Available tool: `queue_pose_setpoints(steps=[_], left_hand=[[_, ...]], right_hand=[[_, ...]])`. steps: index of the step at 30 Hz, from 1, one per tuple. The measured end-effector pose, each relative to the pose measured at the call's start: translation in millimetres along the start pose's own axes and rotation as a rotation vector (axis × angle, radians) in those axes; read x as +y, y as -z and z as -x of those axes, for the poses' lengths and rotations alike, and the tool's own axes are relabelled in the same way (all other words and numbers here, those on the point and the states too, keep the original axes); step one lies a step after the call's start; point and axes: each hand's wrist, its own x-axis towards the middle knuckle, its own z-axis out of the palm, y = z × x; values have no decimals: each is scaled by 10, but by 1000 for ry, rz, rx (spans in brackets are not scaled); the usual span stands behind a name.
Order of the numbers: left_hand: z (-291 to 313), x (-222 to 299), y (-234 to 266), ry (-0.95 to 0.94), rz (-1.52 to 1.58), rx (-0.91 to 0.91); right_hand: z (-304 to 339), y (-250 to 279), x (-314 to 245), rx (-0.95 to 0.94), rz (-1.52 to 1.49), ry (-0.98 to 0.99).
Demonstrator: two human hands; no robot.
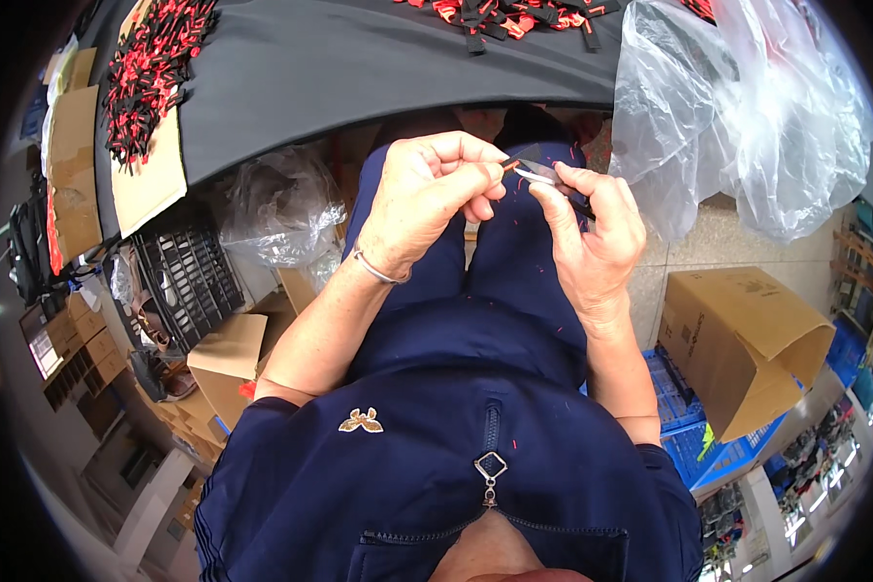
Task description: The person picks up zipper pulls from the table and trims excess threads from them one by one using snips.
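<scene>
My left hand (427, 189) is closed, pinching a small black-and-red strap piece (509, 165) between thumb and fingertips above my lap. My right hand (597, 223) is closed round a pair of small snips (538, 175). Their pale blades point left, and the tips are right at the strap piece; whether they touch it I cannot make out. The snips' handles are mostly hidden by my right fingers. Short red thread bits lie scattered on my dark blue trousers (514, 238).
A dark cloth-covered table (359, 68) stands ahead. It bears a pile of black-and-red pieces (160, 73) on cardboard at left and another pile (514, 15) at the far side. Clear plastic bags (747, 126) hang at right. Cardboard boxes (732, 339) and a blue crate (679, 398) stand beside me.
</scene>
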Motion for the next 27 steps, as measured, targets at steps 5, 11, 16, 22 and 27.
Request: queue_pose_setpoints(steps=[5,11,16,22,27], left_hand=[[-7,1,-32,14,14,19],[-11,-5,-33,10,17,31],[-26,-49,-32,32,56,11],[-21,-85,-24,88,156,-34],[12,-114,-25,111,199,-52]], right_hand=[[-3,10,22,8,22,3],[-13,-8,43,16,18,36],[18,-21,60,12,-83,-56],[47,-22,129,22,-61,24],[83,-2,94,-13,-83,-23]])
